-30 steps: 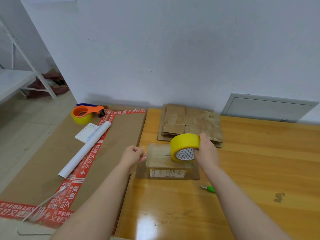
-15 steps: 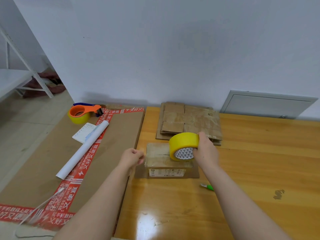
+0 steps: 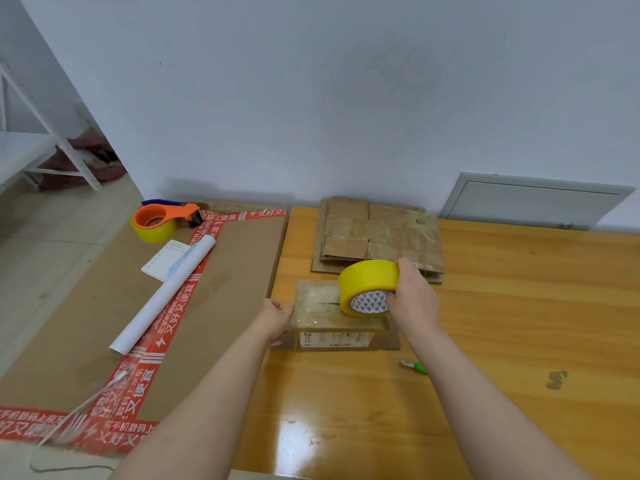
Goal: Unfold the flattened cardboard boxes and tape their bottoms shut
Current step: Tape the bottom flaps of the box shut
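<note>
The upper frame is filled by a plain pale wall (image 3: 311, 98). Beige floor tiles (image 3: 41, 258) and a white metal rack (image 3: 20, 154) are seen at left; a glossy wooden table (image 3: 536, 341) is lit lower right.

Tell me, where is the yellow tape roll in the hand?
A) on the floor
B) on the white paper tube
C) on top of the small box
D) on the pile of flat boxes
C: the right hand holds the tape roll standing on top of the small box.
</note>
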